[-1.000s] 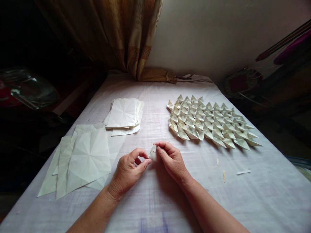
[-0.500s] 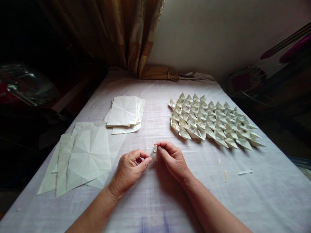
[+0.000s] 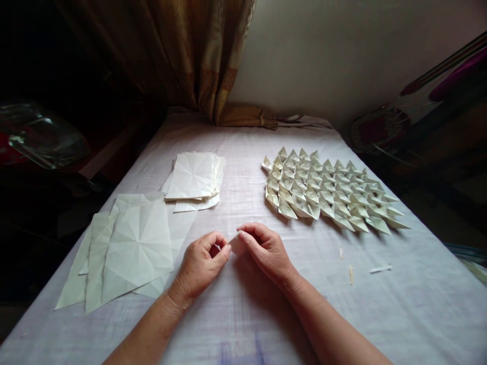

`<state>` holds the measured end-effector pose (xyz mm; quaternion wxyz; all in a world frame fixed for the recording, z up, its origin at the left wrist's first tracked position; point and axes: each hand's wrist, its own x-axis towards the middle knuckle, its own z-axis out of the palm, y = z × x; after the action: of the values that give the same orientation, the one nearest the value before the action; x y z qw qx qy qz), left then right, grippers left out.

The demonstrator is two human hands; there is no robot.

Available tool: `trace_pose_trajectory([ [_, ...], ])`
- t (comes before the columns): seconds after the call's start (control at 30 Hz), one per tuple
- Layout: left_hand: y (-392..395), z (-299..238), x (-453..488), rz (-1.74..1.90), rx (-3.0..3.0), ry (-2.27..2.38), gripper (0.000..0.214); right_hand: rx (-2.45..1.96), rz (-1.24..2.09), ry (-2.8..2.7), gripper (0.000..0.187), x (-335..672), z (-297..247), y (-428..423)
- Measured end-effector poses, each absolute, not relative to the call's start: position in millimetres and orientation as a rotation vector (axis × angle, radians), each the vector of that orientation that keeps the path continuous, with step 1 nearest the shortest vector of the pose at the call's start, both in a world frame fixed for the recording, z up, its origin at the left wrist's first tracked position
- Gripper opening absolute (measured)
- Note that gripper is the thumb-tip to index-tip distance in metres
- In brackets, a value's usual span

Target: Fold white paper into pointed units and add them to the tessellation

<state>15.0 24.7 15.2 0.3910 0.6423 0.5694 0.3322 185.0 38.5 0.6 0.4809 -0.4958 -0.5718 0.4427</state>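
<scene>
Pale paper, a small folded piece (image 3: pixel 236 244), is pinched between the left hand (image 3: pixel 200 262) and the right hand (image 3: pixel 269 252), midway between the side edges of the cloth-covered surface (image 3: pixel 213 322); its top edge is slanted from left fingertips away toward right thumb.

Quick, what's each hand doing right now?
Left hand: closed, pinching one end of a small folded paper between thumb and fingers.
Right hand: closed, pinching the other end of it.
</scene>
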Motion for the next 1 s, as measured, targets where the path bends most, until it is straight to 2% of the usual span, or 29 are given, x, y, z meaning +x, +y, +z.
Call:
trace_pose_trajectory([
  [0.17, 24.8, 10.7, 13.3, 0.828, 1.690, 1.489, 0.013, -1.277, 0.935, -1.484, 0.015, 187.3, -4.2, 43.8],
  [0.3, 26.3, 3.2, 9.0, 0.937, 1.857, 1.632, 0.018, -1.416, 0.613, -1.681, 0.015, 188.4, -8.9, 48.2],
  [0.4, 25.5, -0.4, 7.3, 0.966, 2.198, 1.546, 0.022, -1.535, 0.397, -1.804, 0.011, 186.8, -9.9, 49.3],
  [0.7, 11.1, 4.7, 7.3, 0.497, 2.648, 1.393, 0.041, -1.682, 0.272, -1.846, 0.003, 183.9, -10.1, 49.0],
  [1.0, 12.7, 9.6, 6.2, 0.225, 3.008, 1.299, 0.050, -1.938, 0.306, -1.889, 0.033, 175.6, -4.2, 54.7],
])
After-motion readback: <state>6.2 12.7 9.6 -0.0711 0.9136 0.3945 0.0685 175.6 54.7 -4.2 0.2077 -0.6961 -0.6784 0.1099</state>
